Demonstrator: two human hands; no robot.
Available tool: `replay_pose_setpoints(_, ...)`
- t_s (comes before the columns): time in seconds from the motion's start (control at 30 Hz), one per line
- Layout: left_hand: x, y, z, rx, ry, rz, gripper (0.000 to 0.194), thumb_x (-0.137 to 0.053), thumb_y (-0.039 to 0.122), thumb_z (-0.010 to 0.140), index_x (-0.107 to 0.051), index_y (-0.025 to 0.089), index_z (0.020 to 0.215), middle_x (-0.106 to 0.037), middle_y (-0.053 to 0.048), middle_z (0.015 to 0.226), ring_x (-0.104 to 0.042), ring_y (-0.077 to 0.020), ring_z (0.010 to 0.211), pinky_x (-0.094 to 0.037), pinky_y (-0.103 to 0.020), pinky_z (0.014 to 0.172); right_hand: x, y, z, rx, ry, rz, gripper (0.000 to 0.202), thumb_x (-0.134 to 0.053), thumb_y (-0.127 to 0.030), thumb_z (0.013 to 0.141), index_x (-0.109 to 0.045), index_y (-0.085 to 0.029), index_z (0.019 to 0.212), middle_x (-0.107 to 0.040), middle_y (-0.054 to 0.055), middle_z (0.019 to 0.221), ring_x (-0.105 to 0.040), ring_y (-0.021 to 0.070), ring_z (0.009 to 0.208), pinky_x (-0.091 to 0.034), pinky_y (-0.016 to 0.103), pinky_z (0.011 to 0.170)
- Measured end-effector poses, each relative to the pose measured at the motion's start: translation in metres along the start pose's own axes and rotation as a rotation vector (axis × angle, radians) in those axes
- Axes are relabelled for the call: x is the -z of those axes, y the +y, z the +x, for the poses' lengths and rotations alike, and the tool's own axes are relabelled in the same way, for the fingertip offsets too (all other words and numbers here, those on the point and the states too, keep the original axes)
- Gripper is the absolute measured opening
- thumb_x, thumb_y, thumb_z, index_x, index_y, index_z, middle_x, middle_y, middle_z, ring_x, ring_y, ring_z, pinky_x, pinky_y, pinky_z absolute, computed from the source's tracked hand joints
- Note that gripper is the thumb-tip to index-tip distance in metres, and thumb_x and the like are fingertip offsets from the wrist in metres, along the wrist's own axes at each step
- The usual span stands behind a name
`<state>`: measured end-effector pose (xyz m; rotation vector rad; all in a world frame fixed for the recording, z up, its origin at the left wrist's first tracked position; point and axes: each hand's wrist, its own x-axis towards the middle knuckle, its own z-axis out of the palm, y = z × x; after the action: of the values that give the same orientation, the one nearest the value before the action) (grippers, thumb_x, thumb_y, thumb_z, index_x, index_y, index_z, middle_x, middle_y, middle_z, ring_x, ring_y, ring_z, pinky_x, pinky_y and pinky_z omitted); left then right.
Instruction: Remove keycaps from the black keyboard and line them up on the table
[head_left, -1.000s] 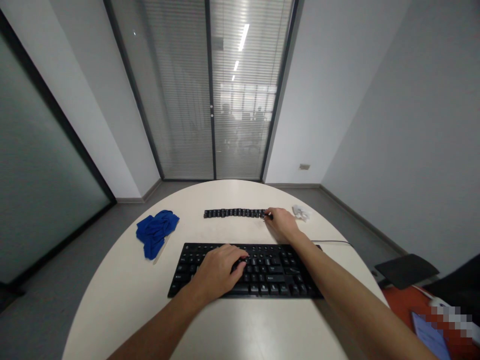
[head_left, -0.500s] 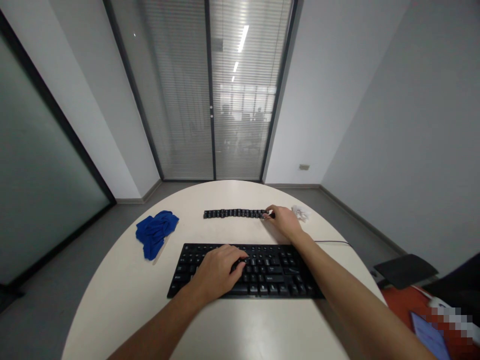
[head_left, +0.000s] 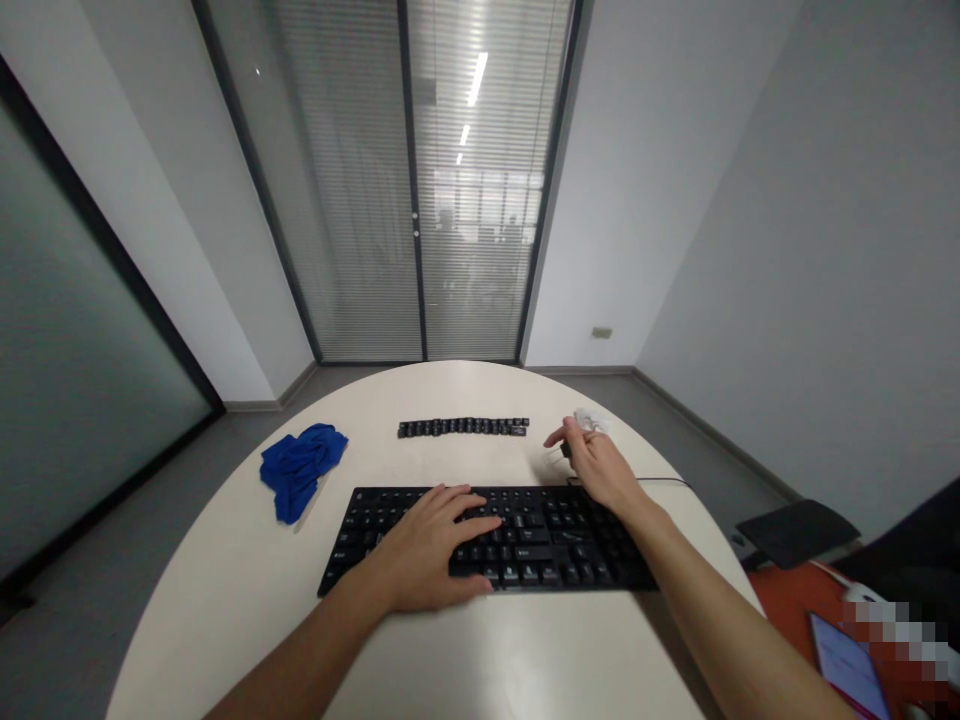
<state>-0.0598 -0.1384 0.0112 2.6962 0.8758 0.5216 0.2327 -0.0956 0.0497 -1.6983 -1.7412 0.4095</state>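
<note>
A black keyboard lies on the round table, and my left hand rests over its left half with the fingers spread, holding nothing. Beyond it, a row of loose black keycaps runs across the table. My right hand is above the table, right of the row and past the keyboard's back edge. Its fingers are closed on a small dark object, too small to make out. A crumpled white thing lies just behind this hand.
On the left of the round table is a crumpled blue cloth with a thin stick partly under it. A cable runs off to the right. An orange surface with a phone stands beyond the table's right edge.
My right hand has left the right end of the keycap row and moved right and toward me. My left hand's fingers have opened out over the keyboard. The view has shifted slightly.
</note>
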Motion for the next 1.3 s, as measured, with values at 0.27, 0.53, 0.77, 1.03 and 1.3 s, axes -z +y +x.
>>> replay_pose_setpoints(0.27, 0.006, -0.003, 0.0, 0.026, -0.008, 0.003, 0.065, -0.076, 0.046, 0.077, -0.055, 0.031, 0.136, -0.054, -0.008, 0.142, -0.042, -0.0332, 0.136, -0.03, -0.058, 0.114, -0.008, 0.0, -0.017, -0.027, -0.16, 0.053, 0.067, -0.029, -0.065, 0.096, -0.07, -0.018, 0.072, -0.055, 0.0, 0.046, -0.058, 0.018, 0.049, -0.042, 0.028, 0.057)
replay_pose_setpoints(0.53, 0.005, -0.003, -0.001, 0.029, 0.008, -0.012, 0.066, -0.078, 0.043, 0.075, -0.055, 0.032, 0.136, -0.053, -0.008, 0.143, -0.043, -0.0338, 0.136, -0.031, -0.059, 0.114, -0.007, -0.006, -0.021, -0.045, -0.132, 0.073, 0.069, -0.026, -0.065, 0.096, -0.069, -0.018, 0.069, -0.055, 0.001, 0.045, -0.058, 0.0179, 0.048, -0.042, 0.027, 0.056)
replay_pose_setpoints(0.77, 0.006, -0.002, 0.0, 0.038, -0.016, 0.004, 0.065, -0.076, 0.045, 0.077, -0.054, 0.031, 0.137, -0.052, -0.009, 0.143, -0.041, -0.0339, 0.137, -0.03, -0.059, 0.114, -0.01, -0.008, -0.024, -0.024, -0.192, 0.046, 0.066, -0.025, -0.061, 0.098, -0.066, -0.019, 0.067, -0.059, 0.002, 0.049, -0.061, 0.0183, 0.052, -0.043, 0.027, 0.059)
replay_pose_setpoints(1.03, 0.005, -0.002, -0.001, 0.033, -0.009, 0.014, 0.065, -0.076, 0.045, 0.077, -0.054, 0.031, 0.137, -0.052, -0.009, 0.143, -0.042, -0.0338, 0.137, -0.029, -0.059, 0.114, -0.015, -0.013, -0.028, 0.018, -0.196, -0.044, 0.06, -0.027, -0.058, 0.1, -0.064, -0.021, 0.071, -0.061, 0.002, 0.052, -0.062, 0.0193, 0.055, -0.041, 0.027, 0.061)
replay_pose_setpoints(1.3, 0.003, -0.004, -0.001, 0.037, -0.025, 0.005, 0.067, -0.076, 0.044, 0.076, -0.052, 0.031, 0.138, -0.051, -0.007, 0.145, -0.04, -0.0335, 0.138, -0.029, -0.058, 0.115, -0.011, -0.022, -0.033, 0.162, -0.251, -0.197, 0.048, -0.034, -0.05, 0.101, -0.061, -0.02, 0.075, -0.066, 0.005, 0.064, -0.063, 0.0196, 0.064, -0.038, 0.027, 0.064)
